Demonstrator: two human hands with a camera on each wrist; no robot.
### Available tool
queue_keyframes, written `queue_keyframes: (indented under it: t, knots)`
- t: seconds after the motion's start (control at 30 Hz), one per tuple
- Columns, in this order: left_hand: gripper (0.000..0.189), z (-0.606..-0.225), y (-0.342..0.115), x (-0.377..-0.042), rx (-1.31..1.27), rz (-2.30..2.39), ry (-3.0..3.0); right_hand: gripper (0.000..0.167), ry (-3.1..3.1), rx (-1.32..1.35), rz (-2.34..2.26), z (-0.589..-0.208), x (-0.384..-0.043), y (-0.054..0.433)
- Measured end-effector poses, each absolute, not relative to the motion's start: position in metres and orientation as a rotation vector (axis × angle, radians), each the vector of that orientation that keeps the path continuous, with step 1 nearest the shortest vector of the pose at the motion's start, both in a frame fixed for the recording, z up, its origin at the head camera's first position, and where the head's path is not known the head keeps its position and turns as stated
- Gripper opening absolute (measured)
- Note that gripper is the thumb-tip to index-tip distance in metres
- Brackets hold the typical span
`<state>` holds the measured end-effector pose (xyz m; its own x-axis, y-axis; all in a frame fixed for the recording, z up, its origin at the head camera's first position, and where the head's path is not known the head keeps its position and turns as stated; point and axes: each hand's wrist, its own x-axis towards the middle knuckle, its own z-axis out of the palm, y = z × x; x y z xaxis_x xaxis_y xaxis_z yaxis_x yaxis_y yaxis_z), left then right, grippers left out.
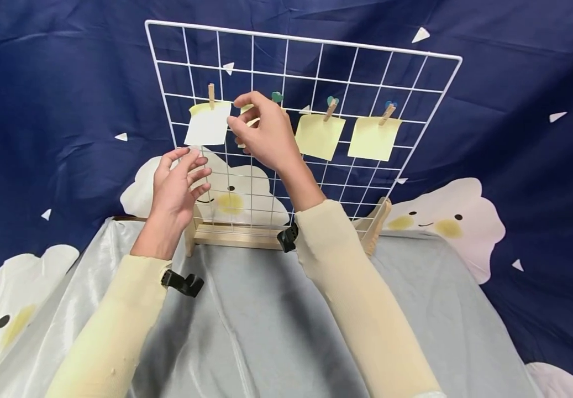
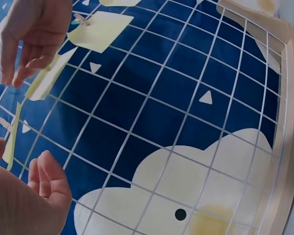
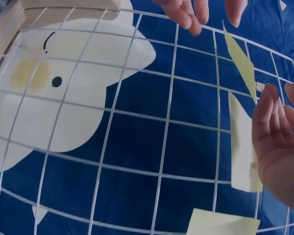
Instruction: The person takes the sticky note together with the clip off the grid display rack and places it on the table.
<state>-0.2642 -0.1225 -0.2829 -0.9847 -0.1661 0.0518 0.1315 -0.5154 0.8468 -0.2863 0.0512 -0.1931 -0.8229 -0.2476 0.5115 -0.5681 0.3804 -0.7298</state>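
A leftmost sticky note point(image 1: 208, 127) hangs from a wooden clothespin point(image 1: 211, 97) on a white wire grid point(image 1: 303, 38); its face looks white with a yellow top strip. My left hand point(image 1: 177, 188) is just below that note, fingers loosely bent and apart. Beside the note's right edge, my right hand point(image 1: 268, 132) has thumb and index finger parted with nothing between them. Behind this hand, a second note is mostly hidden, its green heart clip point(image 1: 277, 97) showing above. In the right wrist view, a folded-looking yellow note point(image 3: 242, 147) hangs beside the right fingers.
Further right, two yellow notes, one nearer point(image 1: 320, 135) and one at the end point(image 1: 374, 138), hang from heart-topped clothespins. A wooden stand point(image 1: 236, 237) supports the grid on a grey cloth-covered table point(image 1: 266, 320). Behind hangs a dark blue curtain point(image 1: 515, 66) with clouds and triangles.
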Motion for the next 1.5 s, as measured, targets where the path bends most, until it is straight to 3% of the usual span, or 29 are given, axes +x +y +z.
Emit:
queue_keyframes:
  t: [0.7, 1.0, 1.5]
  knots:
    - [0.015, -0.267, -0.106, -0.281, 0.114, -2.668, -1.253, 0.034, -2.474, 0.554, 1.331, -0.171, -0.311, 0.033]
    - [0.015, -0.265, -0.111, -0.28, 0.143, -2.636, -1.282, 0.033, -2.495, 0.577, 1.33, -0.17, -0.316, 0.017]
    - [0.016, -0.264, -0.115, -0.281, 0.147, -2.619, -1.243, 0.046, -2.628, 0.57, 1.107, -0.161, -0.321, 0.004]
